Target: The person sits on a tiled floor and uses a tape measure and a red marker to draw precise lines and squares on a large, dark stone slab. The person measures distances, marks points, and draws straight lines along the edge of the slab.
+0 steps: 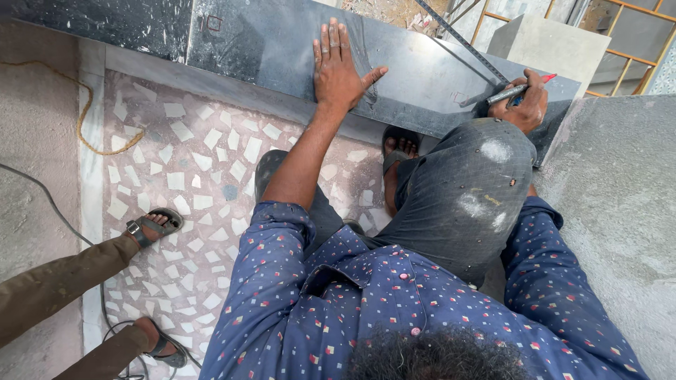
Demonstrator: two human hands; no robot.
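Marking up a dark granite slab, one hand bracing, one on the marker

Left hand (340, 67) is spread flat, fingers wide, pressing on the polished dark stone slab (274, 49) that lies on the terrazzo floor (190, 176). Right hand (524, 105) is curled around a grey marker with a red cap (517, 90), tip near a long metal straightedge (461, 39) lying across the slab's far end. Can't make out a finished line on the stone, so I'd say the marking is early on. Somebody else's sandalled feet (151, 225) are off to the left.
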